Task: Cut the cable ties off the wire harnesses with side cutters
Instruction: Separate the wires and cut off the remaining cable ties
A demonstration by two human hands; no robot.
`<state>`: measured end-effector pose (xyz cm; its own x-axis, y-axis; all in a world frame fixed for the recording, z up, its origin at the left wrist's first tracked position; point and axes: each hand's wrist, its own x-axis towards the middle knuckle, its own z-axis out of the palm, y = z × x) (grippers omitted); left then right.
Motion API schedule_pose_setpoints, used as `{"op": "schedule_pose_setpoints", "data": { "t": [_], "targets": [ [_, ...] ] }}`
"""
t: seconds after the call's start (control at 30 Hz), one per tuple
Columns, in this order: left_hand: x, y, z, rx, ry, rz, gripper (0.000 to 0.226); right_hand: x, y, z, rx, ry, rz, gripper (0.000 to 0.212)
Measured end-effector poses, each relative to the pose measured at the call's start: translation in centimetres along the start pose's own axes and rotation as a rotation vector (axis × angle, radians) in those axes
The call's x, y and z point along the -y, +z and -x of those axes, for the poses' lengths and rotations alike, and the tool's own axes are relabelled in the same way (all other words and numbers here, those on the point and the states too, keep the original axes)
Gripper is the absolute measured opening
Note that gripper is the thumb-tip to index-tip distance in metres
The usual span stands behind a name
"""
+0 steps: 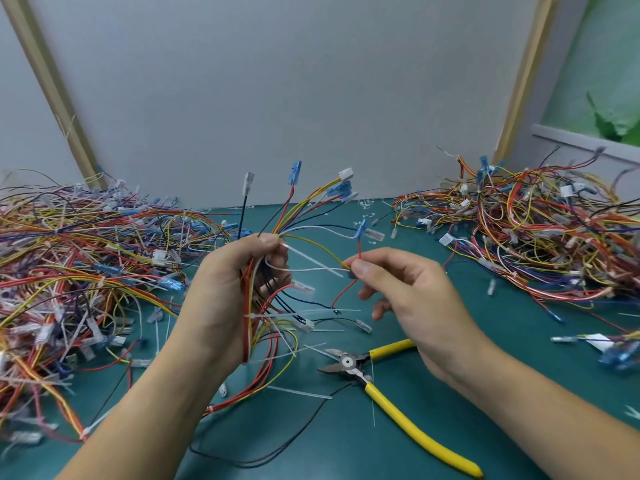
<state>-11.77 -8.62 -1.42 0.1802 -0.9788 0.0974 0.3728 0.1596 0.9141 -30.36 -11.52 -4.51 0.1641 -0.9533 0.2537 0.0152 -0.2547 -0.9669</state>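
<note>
Yellow-handled side cutters [367, 367] idle on near desk [346, 445]; left hand [221, 292] grip closed round harness [263, 271], right hand [408, 299] pinching red wire [346, 289]; risk: tugging strains connectors.

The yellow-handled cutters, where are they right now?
The side cutters lie unheld on the green table, lower centre-right of the head view, just below the right hand.

The left hand [225, 289] covers the stretch of the wire harness [277, 216] it grips. The right forearm hides part of one side cutters [391, 382] handle. Both wire piles [69, 258] run past the picture's edges; the bench [346, 445] front edge is cut off.
</note>
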Motion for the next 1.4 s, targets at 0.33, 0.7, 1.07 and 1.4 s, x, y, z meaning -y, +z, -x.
{"op": "schedule_pose_setpoints", "data": {
  "t": [0.33, 0.7, 1.07, 1.4],
  "targets": [
    [0.8, -0.3, -0.3, -0.013, 0.241, -0.421, 0.018, 0.8, -0.8, -0.6, -0.049, 0.097, -0.136, 0.021],
    [-1.3, -1.5, -1.4, -0.187, 0.347, -0.318, 0.015, 0.9, -2.6, -3.4, -0.139, 0.312, -0.282, 0.018],
    [-3.9, -4.2, 4.6, 0.296, -0.121, -1.931, 0.044, 2.5, -0.6, 2.9, 0.546, -0.019, 1.298, 0.045],
    [1.0, -3.9, 4.1, 0.226, -0.102, -0.955, 0.008, 1.5, 0.5, 5.9, 0.407, -0.195, 1.552, 0.034]
  ]
}}
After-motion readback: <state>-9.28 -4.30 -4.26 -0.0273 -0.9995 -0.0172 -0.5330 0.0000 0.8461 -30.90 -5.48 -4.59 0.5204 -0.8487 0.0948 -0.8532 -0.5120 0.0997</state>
